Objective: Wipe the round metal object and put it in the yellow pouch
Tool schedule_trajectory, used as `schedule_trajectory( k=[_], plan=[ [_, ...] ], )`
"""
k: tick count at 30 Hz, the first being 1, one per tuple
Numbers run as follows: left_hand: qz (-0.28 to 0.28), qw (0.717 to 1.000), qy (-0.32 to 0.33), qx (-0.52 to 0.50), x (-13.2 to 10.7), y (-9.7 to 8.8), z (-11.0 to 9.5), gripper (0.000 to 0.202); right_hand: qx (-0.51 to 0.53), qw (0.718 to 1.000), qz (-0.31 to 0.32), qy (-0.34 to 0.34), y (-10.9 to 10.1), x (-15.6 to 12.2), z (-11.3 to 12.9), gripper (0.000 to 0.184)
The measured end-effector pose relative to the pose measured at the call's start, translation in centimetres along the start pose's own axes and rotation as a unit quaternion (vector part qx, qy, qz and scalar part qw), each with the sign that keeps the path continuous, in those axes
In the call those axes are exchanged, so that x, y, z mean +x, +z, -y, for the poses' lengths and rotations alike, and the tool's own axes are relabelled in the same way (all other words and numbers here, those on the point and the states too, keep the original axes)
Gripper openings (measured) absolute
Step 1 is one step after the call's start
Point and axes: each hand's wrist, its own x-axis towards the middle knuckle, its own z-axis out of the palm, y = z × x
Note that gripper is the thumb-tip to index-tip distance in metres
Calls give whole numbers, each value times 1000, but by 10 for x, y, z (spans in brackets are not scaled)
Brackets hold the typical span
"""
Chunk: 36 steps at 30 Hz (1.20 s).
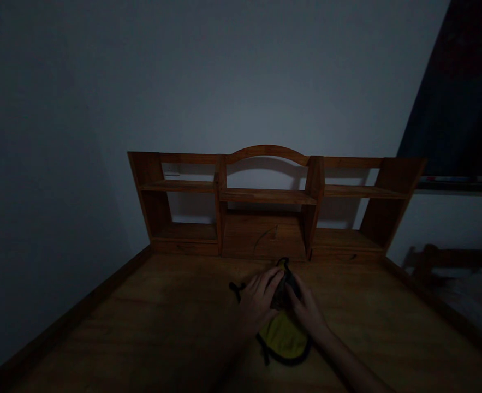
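A yellow cloth item with black edging (284, 335) lies on the wooden desktop, with black straps or loops sticking out at its top and left. It resembles a small bag, but the dim light hides its exact kind. My left hand (259, 295) curves over its upper left part, fingers bent onto a dark section. From the right, my right hand (306, 305) grips the same dark section, thumb toward the middle. Between the hands, the dark part is bunched up and its details cannot be made out.
A low wooden shelf unit (265, 195) with several compartments stands along the desktop's back edge (183, 273). Raised wooden rims border the desktop's sides. A bed frame (457, 256) is at the right, below a dark window or panel (462, 98).
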Motion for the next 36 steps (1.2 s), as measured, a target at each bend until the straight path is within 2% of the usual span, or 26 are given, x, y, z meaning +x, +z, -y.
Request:
schedule_trajectory(
  k=[6,11,13,16,19,25,31,36],
  plan=[
    [-29,999,-12,-8,0,1,-3,83,26,1000,-10,9,-1,-2,0,40],
    [-47,998,-23,-24,0,2,-2,83,132,989,-26,59,3,2,4,42],
    [-69,995,-53,-47,2,4,0,84,217,970,-28,109,7,4,6,41],
    [-118,980,-125,-101,4,8,3,83,342,922,-9,181,12,5,8,39],
    [-143,966,-157,-149,7,9,3,83,388,900,4,199,12,6,11,38],
    [-142,964,-126,-188,6,9,-1,82,406,896,32,178,4,7,22,38],
    [-125,980,-68,-138,1,11,1,86,443,872,78,193,2,7,24,32],
    [-132,981,-89,-109,2,8,0,86,456,861,92,207,2,7,21,30]
  ],
)
